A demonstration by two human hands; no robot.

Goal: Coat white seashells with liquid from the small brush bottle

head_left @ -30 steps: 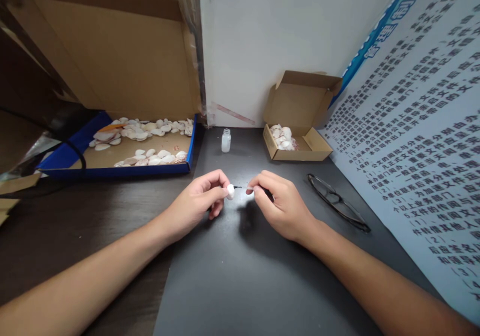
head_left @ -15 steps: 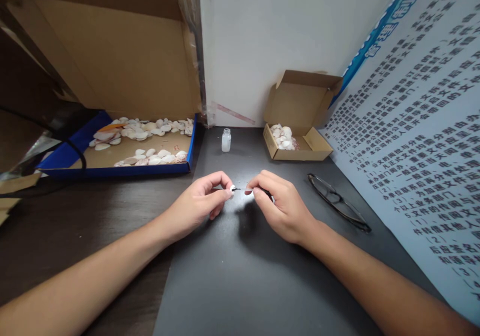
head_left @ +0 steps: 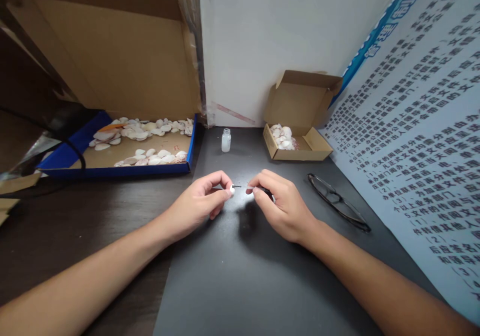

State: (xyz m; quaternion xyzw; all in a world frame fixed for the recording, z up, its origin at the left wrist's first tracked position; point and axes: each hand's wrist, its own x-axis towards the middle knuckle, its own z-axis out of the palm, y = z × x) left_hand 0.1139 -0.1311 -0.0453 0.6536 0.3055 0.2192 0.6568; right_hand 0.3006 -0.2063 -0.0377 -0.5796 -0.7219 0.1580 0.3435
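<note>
My left hand [head_left: 202, 201] pinches a small white shell [head_left: 231, 190] between thumb and fingers, just above the dark table [head_left: 232, 276]. Opposite it, my right hand [head_left: 279, 203] is closed on a thin brush [head_left: 242, 187] whose dark tip points left and touches the shell. Both hands are close together at the table's middle. A small clear bottle [head_left: 225, 140] stands behind them, open at the top.
A blue-edged cardboard tray [head_left: 112, 168] with several pale shells lies at the left. A small open cardboard box [head_left: 300, 141] holding shells sits at the back right. Black glasses [head_left: 337, 203] lie at the right, beside a printed poster [head_left: 423, 141].
The shell has turned edge-on in my left fingers, and the brush tip has moved left onto it. Both hands have risen very slightly.
</note>
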